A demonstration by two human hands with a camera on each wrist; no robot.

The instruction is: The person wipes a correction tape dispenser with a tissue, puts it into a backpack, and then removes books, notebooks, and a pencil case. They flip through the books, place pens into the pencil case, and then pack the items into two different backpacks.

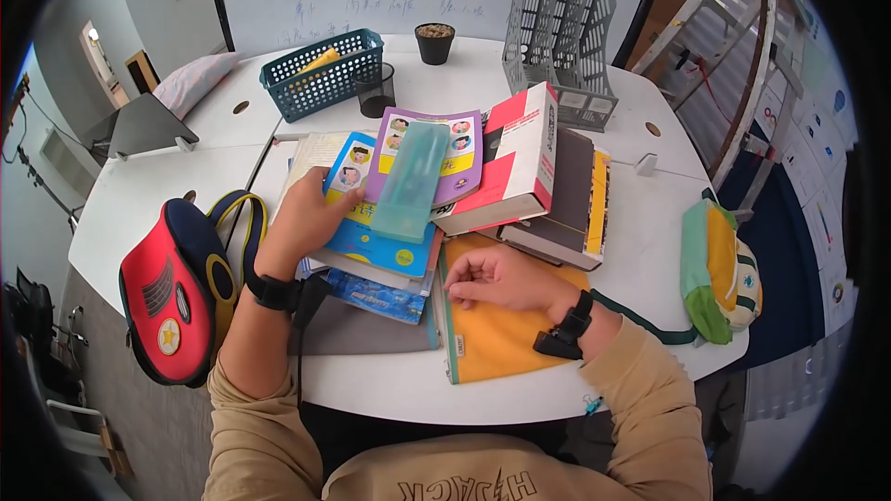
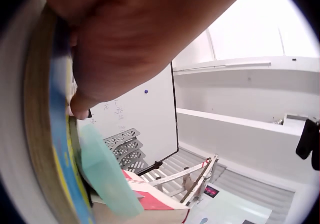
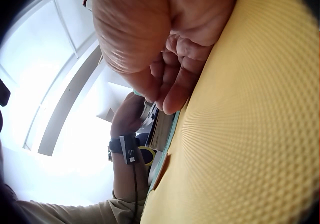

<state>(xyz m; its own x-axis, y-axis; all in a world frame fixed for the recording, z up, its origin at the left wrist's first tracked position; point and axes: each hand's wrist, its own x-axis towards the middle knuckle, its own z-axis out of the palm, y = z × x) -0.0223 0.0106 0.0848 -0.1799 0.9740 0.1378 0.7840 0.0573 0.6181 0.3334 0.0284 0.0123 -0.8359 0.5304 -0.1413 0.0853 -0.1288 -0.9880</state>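
My left hand (image 1: 314,215) grips the left edge of a blue book (image 1: 376,246), its thumb on the cover. In the left wrist view that hand hides part of the book's edge. A purple book (image 1: 469,153) overlaps the blue one, and a translucent teal pencil case (image 1: 408,181) lies across both. My right hand (image 1: 501,278) rests on an orange zippered pouch (image 1: 506,339), fingers loosely curled with nothing seen between them; the right wrist view shows the fingertips (image 3: 172,104) close to the pouch's edge. More books and a grey pouch (image 1: 362,341) lie under the blue book.
Thick books, one red and white (image 1: 510,158), lie right of the pile. A red and navy bag (image 1: 176,297) stands left, a green and yellow pencil case (image 1: 710,269) right. Behind are a teal basket (image 1: 325,74), black mesh cup (image 1: 376,93), plant pot (image 1: 433,44) and grey file rack (image 1: 557,46).
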